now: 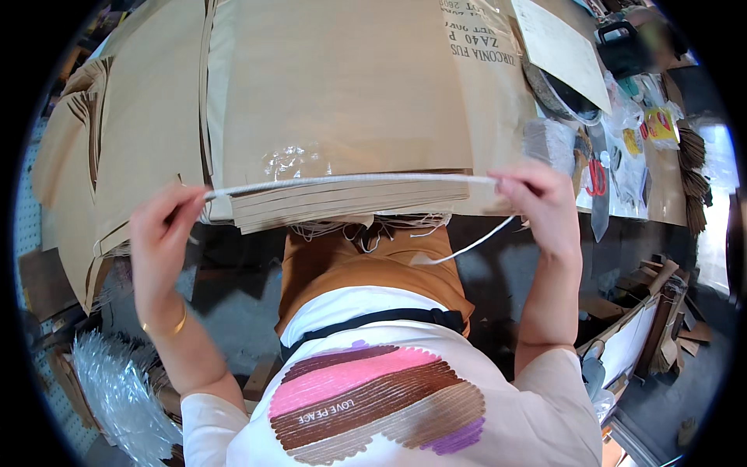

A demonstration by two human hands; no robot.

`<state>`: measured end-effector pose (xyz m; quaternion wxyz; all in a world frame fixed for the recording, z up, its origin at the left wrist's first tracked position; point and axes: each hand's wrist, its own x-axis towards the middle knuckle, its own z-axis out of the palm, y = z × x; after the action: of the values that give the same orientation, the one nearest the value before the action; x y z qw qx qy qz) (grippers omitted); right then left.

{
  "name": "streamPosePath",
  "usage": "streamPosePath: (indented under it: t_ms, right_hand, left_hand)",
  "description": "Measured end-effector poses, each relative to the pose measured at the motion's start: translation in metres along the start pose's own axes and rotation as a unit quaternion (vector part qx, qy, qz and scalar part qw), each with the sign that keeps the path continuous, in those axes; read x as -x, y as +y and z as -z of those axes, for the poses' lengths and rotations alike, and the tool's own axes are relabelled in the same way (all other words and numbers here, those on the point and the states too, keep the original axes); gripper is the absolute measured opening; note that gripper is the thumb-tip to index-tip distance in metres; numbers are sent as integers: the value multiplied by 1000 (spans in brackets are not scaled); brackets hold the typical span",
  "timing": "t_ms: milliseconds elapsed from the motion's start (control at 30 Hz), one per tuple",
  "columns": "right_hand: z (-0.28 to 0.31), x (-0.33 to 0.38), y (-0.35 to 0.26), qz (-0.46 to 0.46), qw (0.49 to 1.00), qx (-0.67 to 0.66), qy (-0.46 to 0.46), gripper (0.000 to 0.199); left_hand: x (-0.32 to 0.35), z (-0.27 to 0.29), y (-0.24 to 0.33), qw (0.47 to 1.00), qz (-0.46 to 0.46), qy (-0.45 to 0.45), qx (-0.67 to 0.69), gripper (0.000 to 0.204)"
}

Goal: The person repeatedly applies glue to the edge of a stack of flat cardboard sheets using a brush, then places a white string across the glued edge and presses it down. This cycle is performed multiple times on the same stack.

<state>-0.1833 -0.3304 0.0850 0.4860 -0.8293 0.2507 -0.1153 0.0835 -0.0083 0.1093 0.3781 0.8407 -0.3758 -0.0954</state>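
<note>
A length of white cord [350,180] stretches taut and level between my two hands, just above the near edge of a stack of brown paper sheets [334,101]. My left hand [159,229] pinches the cord's left end between thumb and fingers. My right hand [541,202] grips the right end, and a loose tail of the cord [467,247] hangs down and to the left from it. A gold bangle [167,327] sits on my left wrist.
Further brown paper sacks [117,132] are piled at the left. Red-handled scissors [596,177], plastic bags and small packets lie on the table at the right. Crumpled clear plastic [117,389] sits low left; wooden offcuts [661,311] lie on the floor at right.
</note>
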Motion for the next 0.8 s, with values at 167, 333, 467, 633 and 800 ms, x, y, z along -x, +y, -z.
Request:
streamPosePath:
  t_ms: [167,333,467,633,800]
  right_hand:
    - [-30,-59,50,-97,995,-16,-20,9]
    - [-54,-64,78,-88,995,29,23,8]
    - [-56,-64,91,-9,998,2,58,8]
    - [-42,-62,72,-225,915,-331,-54,23]
    - [-61,-58,84,-152,973,-171,-4,29]
  left_hand:
    - [-33,-53,-76,994,64,-64,58,9]
    - [-32,-73,-98,984,141,-37,104,9]
    - [-30,-78,-81,995,86,8,-48,8]
    - [-26,-85,-76,958,-32,115,-262,16]
    - [-21,-91,-75,928,-186,97,-308,24]
